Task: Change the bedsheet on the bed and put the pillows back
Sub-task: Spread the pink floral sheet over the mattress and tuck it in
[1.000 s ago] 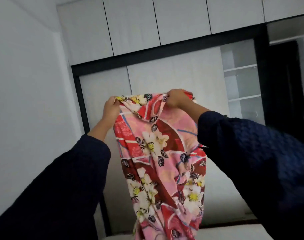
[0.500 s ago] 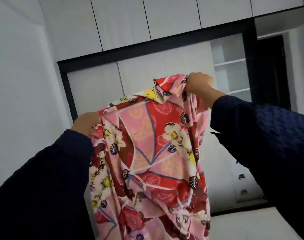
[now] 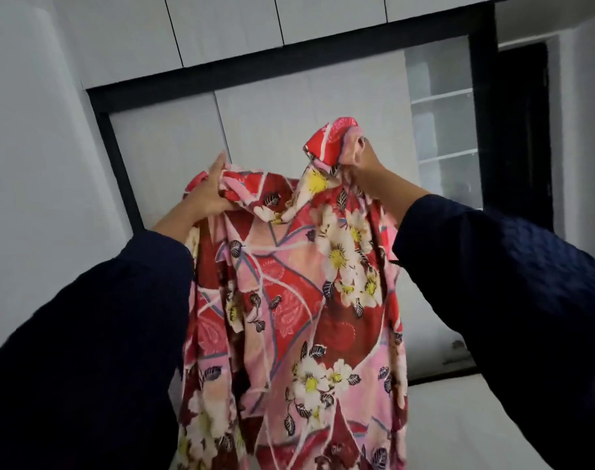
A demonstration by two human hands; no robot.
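Note:
A red and pink floral bedsheet [image 3: 289,300] hangs in front of me, raised high and falling in folds past the bottom of the view. My left hand [image 3: 208,191] grips its top edge at the left. My right hand [image 3: 360,164] grips a bunched corner of the same edge, a little higher, at the right. Both arms wear dark blue sleeves. No pillows are in view.
A white wardrobe [image 3: 309,130] with a black frame and upper cabinets stands straight ahead. Open shelves [image 3: 442,130] and a dark doorway [image 3: 523,130] lie to the right. A white wall [image 3: 35,164] is at the left. A pale flat surface [image 3: 458,429] shows at the lower right.
My left hand has risen and shifted right along the sheet's top edge, closer to my right hand. The sheet hangs more bunched between them. The view has tilted.

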